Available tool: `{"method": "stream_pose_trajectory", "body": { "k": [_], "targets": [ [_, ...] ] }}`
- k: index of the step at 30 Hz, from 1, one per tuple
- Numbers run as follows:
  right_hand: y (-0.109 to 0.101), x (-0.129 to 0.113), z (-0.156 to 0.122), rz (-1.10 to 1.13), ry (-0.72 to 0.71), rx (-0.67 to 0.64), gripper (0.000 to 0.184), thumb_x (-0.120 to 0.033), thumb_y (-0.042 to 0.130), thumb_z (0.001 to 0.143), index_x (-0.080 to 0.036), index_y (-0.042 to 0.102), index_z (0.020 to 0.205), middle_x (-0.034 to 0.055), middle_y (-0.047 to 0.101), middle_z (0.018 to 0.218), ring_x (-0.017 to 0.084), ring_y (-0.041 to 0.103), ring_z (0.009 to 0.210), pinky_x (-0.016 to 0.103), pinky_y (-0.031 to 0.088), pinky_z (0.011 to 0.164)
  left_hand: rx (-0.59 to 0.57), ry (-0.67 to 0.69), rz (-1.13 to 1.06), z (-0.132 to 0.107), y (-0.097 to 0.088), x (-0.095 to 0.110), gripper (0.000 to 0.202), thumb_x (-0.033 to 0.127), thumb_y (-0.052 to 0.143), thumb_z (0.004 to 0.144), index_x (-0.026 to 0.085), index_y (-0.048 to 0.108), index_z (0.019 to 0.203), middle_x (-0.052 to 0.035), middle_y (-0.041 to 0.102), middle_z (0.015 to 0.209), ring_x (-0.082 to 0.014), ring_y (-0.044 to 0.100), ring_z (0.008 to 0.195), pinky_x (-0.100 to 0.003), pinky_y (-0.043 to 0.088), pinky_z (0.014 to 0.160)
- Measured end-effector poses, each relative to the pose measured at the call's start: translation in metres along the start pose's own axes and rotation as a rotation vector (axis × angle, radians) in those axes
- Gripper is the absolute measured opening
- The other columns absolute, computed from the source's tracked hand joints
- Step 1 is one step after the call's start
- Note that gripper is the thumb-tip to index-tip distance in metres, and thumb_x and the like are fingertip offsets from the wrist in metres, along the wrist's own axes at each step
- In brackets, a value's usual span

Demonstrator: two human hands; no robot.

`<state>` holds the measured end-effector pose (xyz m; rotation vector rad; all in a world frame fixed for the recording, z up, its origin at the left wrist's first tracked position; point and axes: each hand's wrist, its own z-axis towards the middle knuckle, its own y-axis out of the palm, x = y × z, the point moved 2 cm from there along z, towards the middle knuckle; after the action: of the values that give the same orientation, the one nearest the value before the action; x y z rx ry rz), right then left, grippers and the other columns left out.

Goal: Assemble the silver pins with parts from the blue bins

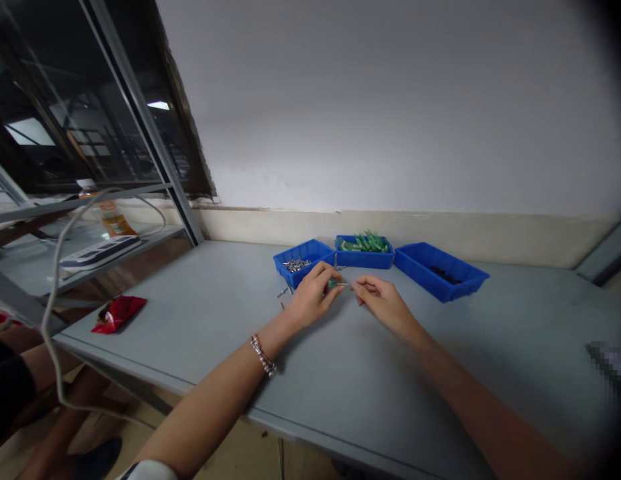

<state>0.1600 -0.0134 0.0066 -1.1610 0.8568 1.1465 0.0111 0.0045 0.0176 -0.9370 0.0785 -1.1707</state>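
Note:
My left hand (315, 293), with a beaded bracelet at the wrist, pinches a small green piece (332, 284) from which a thin metal pin points right. Just right of the pin's tip is my right hand (380, 300), its thumb and fingertips pressed together; what they hold, if anything, is too small to make out. Behind the hands stand three blue bins: the left bin (310, 249) with small silver metal parts (296, 265), the middle bin (365, 259) with green pieces (369, 242), and the right bin (425, 273) with small dark parts (444, 274).
A few loose metal parts (283, 292) lie beside my left hand on the grey table (350, 380). A red packet (120, 315) rests near the left edge. Farther left, a shelf holds a power strip (101, 255) and a bottle (115, 220); a white cable (53, 300) hangs there. Another person's legs (70, 407) show below.

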Motion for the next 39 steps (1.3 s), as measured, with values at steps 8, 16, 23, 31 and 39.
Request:
{"method": "stream_pose_trajectory", "body": {
  "k": [8, 16, 23, 31, 39],
  "targets": [
    [0.001, 0.001, 0.001, 0.013, -0.012, 0.016, 0.019, -0.037, 0.051, 0.066, -0.018, 0.049, 0.070, -0.0037, 0.046, 0.052, 0.011, 0.046, 0.049, 0.025, 0.039, 0.052, -0.034, -0.083, -0.025, 0.001, -0.001, 0.002, 0.018, 0.028, 0.040, 0.084, 0.014, 0.052, 0.080, -0.0037, 0.049, 0.080, -0.0109, 0.046, 0.066, -0.026, 0.041, 0.062],
    [0.001, 0.002, 0.001, -0.015, -0.025, 0.020, 0.019, -0.038, 0.052, 0.067, -0.020, 0.050, 0.072, -0.0040, 0.045, 0.051, 0.012, 0.047, 0.049, 0.026, 0.039, 0.052, -0.003, -0.100, -0.100, 0.002, -0.001, 0.000, 0.017, 0.027, 0.043, 0.083, 0.015, 0.052, 0.079, -0.0041, 0.050, 0.081, -0.0098, 0.045, 0.064, -0.025, 0.041, 0.059],
    [-0.001, 0.003, 0.000, -0.040, -0.002, 0.034, 0.024, -0.042, 0.050, 0.069, -0.019, 0.051, 0.073, -0.0037, 0.045, 0.050, 0.012, 0.047, 0.049, 0.025, 0.036, 0.050, 0.019, -0.100, -0.109, 0.002, -0.002, 0.000, 0.015, 0.027, 0.043, 0.083, 0.015, 0.053, 0.079, -0.0039, 0.050, 0.080, -0.0096, 0.045, 0.063, -0.024, 0.041, 0.057],
    [-0.003, 0.006, 0.001, -0.057, -0.018, 0.033, 0.032, -0.047, 0.044, 0.074, -0.018, 0.049, 0.062, -0.0012, 0.045, 0.051, 0.011, 0.044, 0.049, 0.024, 0.032, 0.046, 0.031, -0.093, -0.124, 0.003, -0.004, -0.001, 0.013, 0.025, 0.046, 0.081, 0.015, 0.053, 0.080, -0.0035, 0.051, 0.081, -0.0089, 0.045, 0.063, -0.024, 0.041, 0.058],
    [-0.001, 0.001, -0.001, -0.012, -0.001, 0.018, 0.033, -0.051, 0.047, 0.070, -0.018, 0.048, 0.070, -0.0025, 0.046, 0.053, 0.009, 0.040, 0.043, 0.023, 0.027, 0.040, 0.135, -0.197, -0.267, 0.007, -0.006, -0.014, 0.017, 0.030, 0.051, 0.077, 0.014, 0.056, 0.077, -0.0046, 0.054, 0.079, -0.0093, 0.048, 0.062, -0.023, 0.042, 0.056]
  ]
}}
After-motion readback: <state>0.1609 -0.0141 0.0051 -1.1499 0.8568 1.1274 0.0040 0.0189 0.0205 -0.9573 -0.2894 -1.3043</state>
